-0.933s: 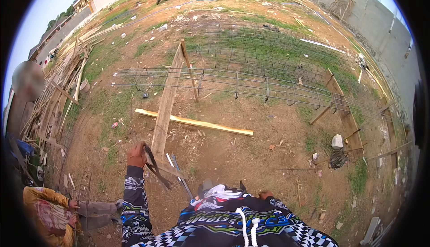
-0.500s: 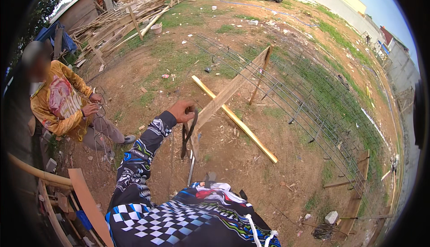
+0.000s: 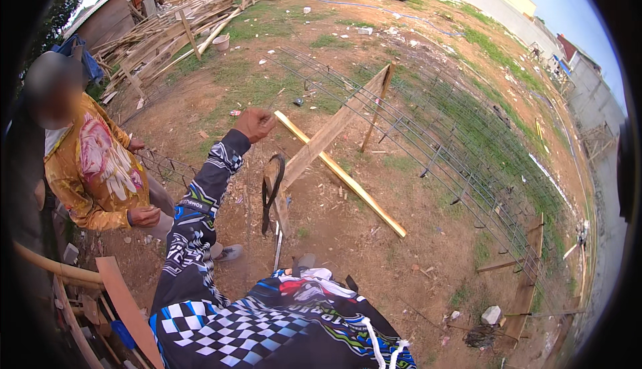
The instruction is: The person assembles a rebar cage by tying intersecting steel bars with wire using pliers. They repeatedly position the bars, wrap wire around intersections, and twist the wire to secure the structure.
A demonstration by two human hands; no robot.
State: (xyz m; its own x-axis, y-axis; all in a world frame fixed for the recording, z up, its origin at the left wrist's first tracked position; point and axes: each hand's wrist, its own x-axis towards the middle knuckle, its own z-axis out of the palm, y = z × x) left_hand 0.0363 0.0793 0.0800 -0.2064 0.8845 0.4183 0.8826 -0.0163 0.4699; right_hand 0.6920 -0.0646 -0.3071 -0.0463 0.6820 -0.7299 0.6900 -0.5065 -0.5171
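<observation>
My left hand (image 3: 255,125) reaches out past the near end of a rough wooden board (image 3: 328,131). Its fingers are bent and pressed together; what they grip, if anything, is too thin to make out. Just below the hand, a black strap (image 3: 271,188) hangs looped over the board's near end, apart from my fingers. The board slopes away to an upright wooden stake (image 3: 378,108), with long thin steel bars (image 3: 428,151) of a rebar cage crossing it. A pale wooden strip (image 3: 361,192) lies crosswise under the board. My right hand is out of view.
At left stands a co-worker (image 3: 100,168) in a yellow-orange shirt, beside thin bent steel (image 3: 167,165). A timber pile (image 3: 167,41) lies behind. Planks (image 3: 127,302) lean at lower left. A white block (image 3: 491,315) and coiled wire (image 3: 480,335) sit at lower right.
My left hand has let go of the black strap and moved up and left; the strap now hangs on the board. The co-worker has stepped closer, lowering and parting their hands.
</observation>
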